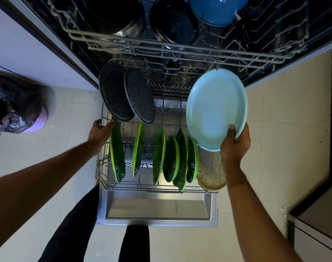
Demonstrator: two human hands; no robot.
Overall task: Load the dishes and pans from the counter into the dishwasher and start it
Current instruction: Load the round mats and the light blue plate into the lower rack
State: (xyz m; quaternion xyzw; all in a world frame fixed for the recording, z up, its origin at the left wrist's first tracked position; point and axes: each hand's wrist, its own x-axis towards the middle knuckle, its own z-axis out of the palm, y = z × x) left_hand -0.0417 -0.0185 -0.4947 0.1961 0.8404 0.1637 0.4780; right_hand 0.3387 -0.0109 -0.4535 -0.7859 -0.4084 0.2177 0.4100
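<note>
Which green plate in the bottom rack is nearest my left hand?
The leftmost green plate, standing on edge beside the left hand that grips the lower rack. The other green plates stand farther right, toward the light blue plate in the right hand.

Pretty clearly a home kitchen: built-in dishwasher (157, 207) hanging open, green plates (159, 154) in the lower rack (104, 183), pots (121, 19) up top, pale floor tiles (274, 129), bagged trash bin (16, 108) alongside.
</note>
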